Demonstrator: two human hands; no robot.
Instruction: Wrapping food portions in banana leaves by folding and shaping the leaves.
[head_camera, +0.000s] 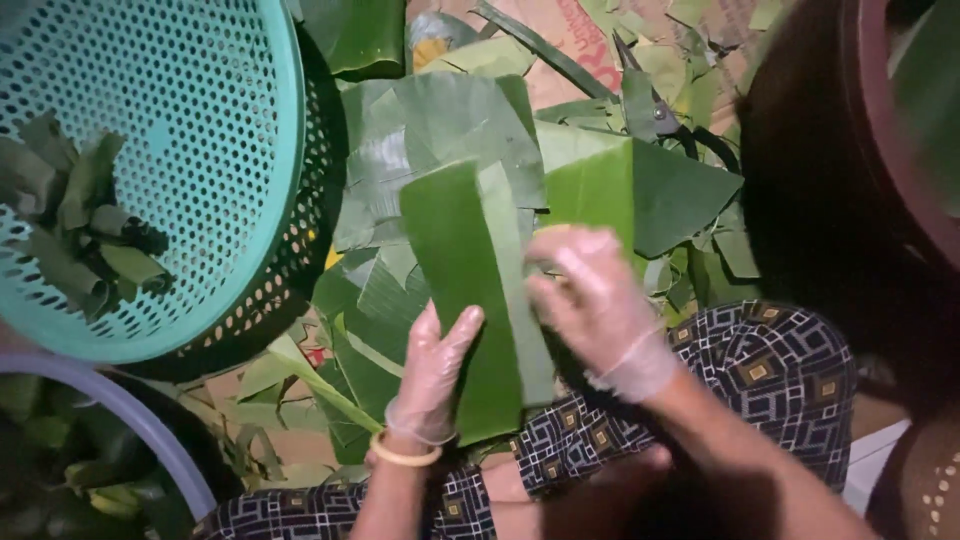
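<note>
My left hand (437, 372), in a clear plastic glove with a yellow bangle at the wrist, lies flat along the lower left edge of a long green banana-leaf strip (462, 262) and supports it. Also gloved, my right hand (592, 298) presses its fingers on the strip's right edge, where a paler second strip (516, 270) overlaps. The strips are held above my lap, which is covered in dark patterned cloth (775, 365). More cut leaf pieces (440, 130) lie spread beneath them.
A teal perforated basket (215, 150) at left holds several folded leaf parcels (80, 230). A purple-rimmed basin (120, 410) with leaves sits at bottom left. Scissors (655, 105) lie among leaf scraps on cardboard at top. A dark round container (850, 190) stands at right.
</note>
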